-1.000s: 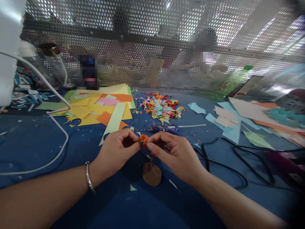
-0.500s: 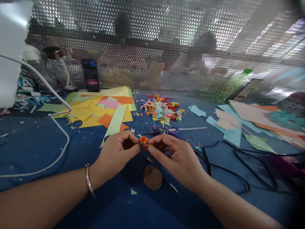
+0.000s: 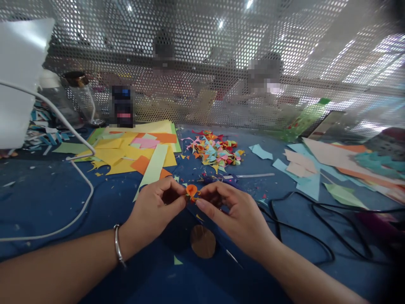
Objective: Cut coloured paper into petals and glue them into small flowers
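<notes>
Between my two hands is a small orange paper flower (image 3: 191,191) with a curled cup and yellow and red bits at its lower side. My left hand (image 3: 160,207) pinches its left side between thumb and forefinger. From the right, my right hand (image 3: 232,213) pinches its edge the same way, its other fingers curled under. Below on the blue table lies a round brown disc (image 3: 203,242). A thin tool with a metal tip (image 3: 234,257) rests beside the disc, partly under my right hand. Behind that hand is a dark blue glue gun (image 3: 226,179) with a clear stick, partly hidden.
A heap of small coloured paper flowers (image 3: 218,150) lies ahead. Yellow, orange and green sheets (image 3: 117,154) are at left, blue and pale pink sheets (image 3: 310,169) at right. A white cable (image 3: 85,207) and black cables (image 3: 316,236) cross the table. A perforated screen (image 3: 196,63) stands behind.
The view has tilted up slightly, so everything sits a little lower. The orange flower has turned slightly in my fingers, its cup facing me more. Both hands keep their pinch.
</notes>
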`<state>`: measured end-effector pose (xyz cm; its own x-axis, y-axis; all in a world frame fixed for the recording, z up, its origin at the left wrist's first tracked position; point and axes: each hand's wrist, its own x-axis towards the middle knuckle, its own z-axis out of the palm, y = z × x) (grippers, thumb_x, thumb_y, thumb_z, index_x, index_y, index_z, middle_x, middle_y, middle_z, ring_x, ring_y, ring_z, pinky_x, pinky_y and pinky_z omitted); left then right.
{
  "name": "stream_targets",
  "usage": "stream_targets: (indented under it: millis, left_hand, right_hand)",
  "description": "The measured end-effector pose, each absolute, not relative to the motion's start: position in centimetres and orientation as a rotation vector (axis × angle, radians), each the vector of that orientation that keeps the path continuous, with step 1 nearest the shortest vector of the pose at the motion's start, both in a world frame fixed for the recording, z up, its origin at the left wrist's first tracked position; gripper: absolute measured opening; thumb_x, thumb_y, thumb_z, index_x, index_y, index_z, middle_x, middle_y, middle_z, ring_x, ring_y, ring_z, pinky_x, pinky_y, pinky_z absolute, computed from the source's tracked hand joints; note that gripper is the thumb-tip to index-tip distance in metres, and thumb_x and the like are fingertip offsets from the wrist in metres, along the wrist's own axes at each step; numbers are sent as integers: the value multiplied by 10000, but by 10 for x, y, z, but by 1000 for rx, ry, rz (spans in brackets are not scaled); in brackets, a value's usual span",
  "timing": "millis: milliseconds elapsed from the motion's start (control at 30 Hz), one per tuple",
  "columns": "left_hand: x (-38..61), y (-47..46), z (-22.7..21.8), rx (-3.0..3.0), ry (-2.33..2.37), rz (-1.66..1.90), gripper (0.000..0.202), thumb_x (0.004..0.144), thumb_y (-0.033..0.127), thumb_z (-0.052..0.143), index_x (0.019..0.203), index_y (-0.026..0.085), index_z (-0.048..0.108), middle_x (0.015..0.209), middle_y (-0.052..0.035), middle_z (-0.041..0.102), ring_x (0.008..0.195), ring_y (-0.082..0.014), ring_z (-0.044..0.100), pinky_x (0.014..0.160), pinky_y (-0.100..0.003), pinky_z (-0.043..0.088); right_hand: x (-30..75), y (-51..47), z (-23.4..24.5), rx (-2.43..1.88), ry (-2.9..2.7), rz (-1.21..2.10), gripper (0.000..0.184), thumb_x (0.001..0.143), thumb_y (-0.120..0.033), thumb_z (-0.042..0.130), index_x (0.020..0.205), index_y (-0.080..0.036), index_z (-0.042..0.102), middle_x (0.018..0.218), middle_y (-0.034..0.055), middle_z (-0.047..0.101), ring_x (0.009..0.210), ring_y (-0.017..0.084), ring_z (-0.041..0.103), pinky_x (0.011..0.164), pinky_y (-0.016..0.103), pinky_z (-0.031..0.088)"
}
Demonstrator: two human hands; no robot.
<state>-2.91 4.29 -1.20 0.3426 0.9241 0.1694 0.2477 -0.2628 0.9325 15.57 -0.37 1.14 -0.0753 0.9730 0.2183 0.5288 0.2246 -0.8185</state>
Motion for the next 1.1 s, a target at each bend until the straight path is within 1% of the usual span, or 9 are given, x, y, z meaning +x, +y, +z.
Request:
stream_targets:
  millis: [300, 433, 600, 867, 1100]
  left_hand:
    - [-29, 40, -12, 1803, 1052, 959, 67, 765, 247, 617, 758, 185, 641, 725, -2, 683, 665, -134, 624, 634, -262, 481]
    - [-30, 39, -10, 1822, 1062, 951, 72, 762, 248, 612, 756, 184, 645, 714, -3, 680, 653, -135, 619, 624, -264, 479]
    - [-29, 40, -9, 1815, 1082, 950, 80, 756, 253, 614, 754, 179, 643, 738, -16, 689, 682, -149, 635, 640, -275, 490]
    - [-28, 38, -8, 1838, 1102, 956, 72, 752, 248, 619, 728, 184, 641, 698, 6, 666, 644, -130, 616, 622, -257, 478]
    - [-27, 37, -5, 1881, 1121, 973, 53, 744, 205, 610, 715, 182, 649, 673, 18, 667, 607, -108, 600, 590, -228, 467]
  right_hand:
    - [153, -4, 14, -1392, -1733, 714, 132, 859, -305, 627, 773, -210, 655, 650, -27, 630, 571, 106, 566, 523, 199, 456]
    - [154, -5, 12, -1386, -1737, 720, 145, 864, -301, 619, 757, -208, 648, 644, -26, 618, 572, 107, 561, 524, 201, 453]
    - [155, -5, 11, -1366, -1749, 690, 162, 868, -305, 624, 743, -204, 642, 642, -31, 602, 573, 102, 545, 543, 204, 448]
    - [152, -3, 12, -1383, -1760, 630, 151, 854, -269, 621, 721, -199, 637, 626, -30, 606, 563, 101, 545, 528, 197, 439]
    - [151, -4, 11, -1382, -1747, 629, 136, 852, -255, 623, 729, -196, 633, 629, -35, 599, 562, 95, 540, 523, 190, 437]
